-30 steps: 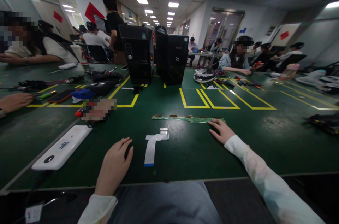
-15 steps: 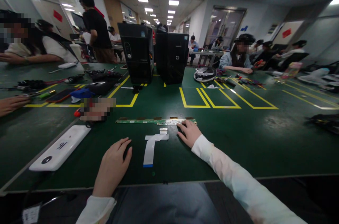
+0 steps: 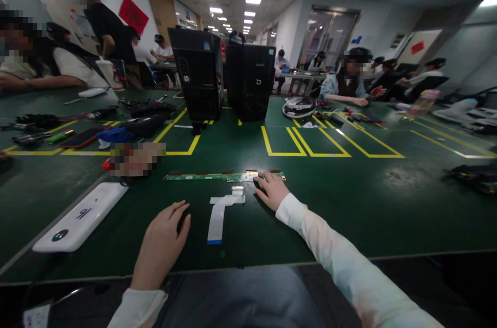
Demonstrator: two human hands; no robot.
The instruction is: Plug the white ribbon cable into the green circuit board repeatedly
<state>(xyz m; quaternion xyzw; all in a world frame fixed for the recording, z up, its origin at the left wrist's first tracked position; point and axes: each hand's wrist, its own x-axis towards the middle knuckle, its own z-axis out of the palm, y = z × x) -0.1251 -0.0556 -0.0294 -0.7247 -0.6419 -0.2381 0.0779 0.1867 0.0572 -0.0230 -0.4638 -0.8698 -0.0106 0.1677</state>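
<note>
Green surface [image 3: 349, 214], marked with yellow tape lines, fills the foreground under ceiling lights. Toward the right end of a long, thin circuit board [image 3: 202, 177], the right hand [image 3: 272, 191] rests its fingertips, the grip loosely open and thumb apart. The left hand [image 3: 161, 240] is relaxed and open, holding nothing. Between the hands lies a white ribbon cable [image 3: 216, 222], visibly unjoined to the board, which is laid out flat. Beyond stand two black computer towers [image 3: 198, 79].
</note>
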